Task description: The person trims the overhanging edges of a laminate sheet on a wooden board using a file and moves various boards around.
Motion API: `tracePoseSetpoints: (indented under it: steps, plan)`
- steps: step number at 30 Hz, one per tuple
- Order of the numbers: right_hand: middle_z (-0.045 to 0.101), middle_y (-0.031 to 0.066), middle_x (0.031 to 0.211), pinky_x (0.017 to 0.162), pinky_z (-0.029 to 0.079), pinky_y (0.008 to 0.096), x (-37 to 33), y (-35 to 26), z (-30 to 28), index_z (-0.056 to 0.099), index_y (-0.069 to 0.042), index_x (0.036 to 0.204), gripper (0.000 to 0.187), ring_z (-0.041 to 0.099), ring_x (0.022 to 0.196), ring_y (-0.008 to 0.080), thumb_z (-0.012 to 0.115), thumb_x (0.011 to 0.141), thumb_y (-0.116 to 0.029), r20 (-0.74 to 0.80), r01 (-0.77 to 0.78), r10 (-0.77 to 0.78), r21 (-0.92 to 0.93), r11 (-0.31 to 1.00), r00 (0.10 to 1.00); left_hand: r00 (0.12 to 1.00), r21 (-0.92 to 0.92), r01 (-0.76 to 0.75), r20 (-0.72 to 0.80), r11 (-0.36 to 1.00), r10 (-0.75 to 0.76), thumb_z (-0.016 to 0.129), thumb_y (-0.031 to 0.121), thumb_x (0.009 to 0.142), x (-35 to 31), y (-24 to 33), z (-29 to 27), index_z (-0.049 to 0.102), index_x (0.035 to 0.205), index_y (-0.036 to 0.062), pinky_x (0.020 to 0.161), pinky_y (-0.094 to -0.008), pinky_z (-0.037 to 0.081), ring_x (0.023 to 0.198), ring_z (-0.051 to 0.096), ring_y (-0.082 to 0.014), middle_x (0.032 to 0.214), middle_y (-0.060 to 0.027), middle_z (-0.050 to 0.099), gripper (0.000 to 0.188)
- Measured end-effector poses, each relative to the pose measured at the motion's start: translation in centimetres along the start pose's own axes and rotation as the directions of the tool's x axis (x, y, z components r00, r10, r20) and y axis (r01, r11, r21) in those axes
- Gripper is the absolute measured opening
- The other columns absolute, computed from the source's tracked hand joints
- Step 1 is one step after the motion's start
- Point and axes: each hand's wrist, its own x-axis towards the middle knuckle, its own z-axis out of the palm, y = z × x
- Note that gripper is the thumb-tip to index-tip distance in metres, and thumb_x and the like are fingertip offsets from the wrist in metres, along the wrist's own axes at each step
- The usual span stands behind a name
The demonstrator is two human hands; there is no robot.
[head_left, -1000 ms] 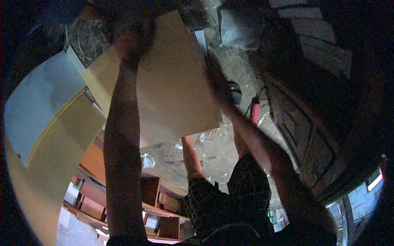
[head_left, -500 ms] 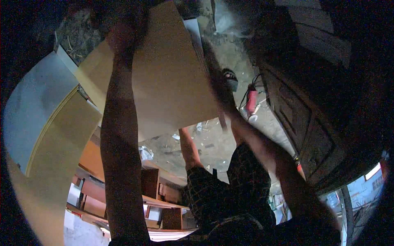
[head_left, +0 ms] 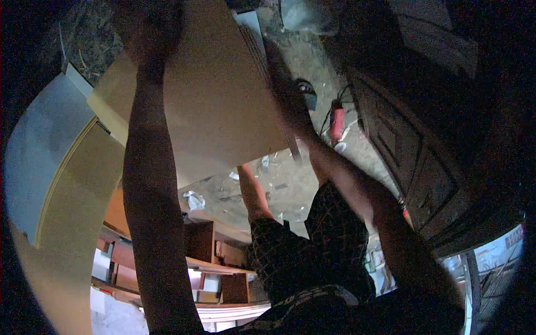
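A broad tan board slants across the upper middle, with a stack of thin board edges showing along its right side. My left hand lies in deep shadow over the far left part of this board; its fingers are lost in the dark. Along the right side of the stack is my right hand, dark and smeared, touching or very close to the edges. How its fingers are bent cannot be made out. A pale grey piece sticks out at the stack's far end.
More boards, one bluish-grey and one tan, stand at left. Wooden shelving is low at left. A red power tool with a cord lies on the littered floor. A dark panelled wooden piece stands at right.
The whole view has shifted slightly, so most things sit a little higher and further left. My left forearm has moved left across the board. The board and right hand keep about the same relation.
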Motion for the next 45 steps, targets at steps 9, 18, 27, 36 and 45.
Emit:
tracePoseSetpoints:
  steps: [9,18,27,36,45]
  plan:
    - [0.062,0.0233,0.116,0.093,0.046,0.0454,18.8,-3.5,-1.9,0.044,-0.005,0.141,0.045,0.059,0.107,0.0381,0.039,0.104,-0.029,0.125,0.362,-0.37,-0.629,0.688,0.921,0.992,0.0,-0.007,-0.128,1.0,0.007,0.045,0.056,0.097,0.7,2.3,0.4,0.065,0.113,0.0026,0.078,-0.0447,0.051,0.09,0.066,-0.0351,0.1,-0.0202,0.068,0.059]
    - [0.025,0.0168,0.159,0.116,0.026,0.0332,-10.4,0.3,-0.8,0.014,-0.009,0.157,0.06,0.03,0.145,0.0276,0.032,0.107,-0.035,0.185,-0.243,0.214,0.155,0.958,0.959,0.991,0.168,-0.011,-0.127,0.986,0.032,0.045,0.052,0.1,-1.1,1.9,-4.2,0.065,0.113,0.001,0.08,-0.0431,0.05,0.091,0.066,-0.0349,0.101,-0.02,0.069,0.056]
    - [0.062,0.0204,0.119,0.091,0.046,0.0472,7.2,-1.9,-1.2,0.051,-0.006,0.131,0.037,0.059,0.107,0.0388,0.044,0.101,-0.027,0.05,0.395,-0.422,-0.467,0.791,0.905,0.989,-0.12,0.144,-0.013,0.982,-0.147,0.046,0.059,0.096,-0.1,2.1,-2.4,0.066,0.112,0.0041,0.079,-0.0463,0.053,0.089,0.068,-0.0349,0.102,-0.0174,0.069,0.061]
    - [0.022,0.0152,0.161,0.119,0.018,0.035,4.9,4.6,-0.7,0.018,-0.006,0.156,0.059,0.023,0.147,0.0296,0.034,0.106,-0.032,0.09,0.256,-0.24,-0.404,0.879,0.967,0.988,-0.028,0.074,-0.135,0.997,-0.077,0.043,0.066,0.093,-0.1,1.3,0.1,0.071,0.099,0.0051,0.077,-0.0495,0.054,0.082,0.069,-0.0381,0.087,-0.019,0.07,0.067]
    - [0.027,0.0182,0.157,0.118,0.021,0.0362,21.1,-2.6,-3.4,0.024,-0.005,0.153,0.056,0.027,0.145,0.0302,0.036,0.106,-0.033,0.183,0.306,-0.257,-0.337,0.89,0.949,0.992,-0.103,0.117,-0.044,0.988,-0.122,0.043,0.071,0.09,-0.8,0.0,1.1,0.072,0.097,0.0065,0.079,-0.0513,0.054,0.084,0.069,-0.0401,0.085,-0.0204,0.069,0.071]
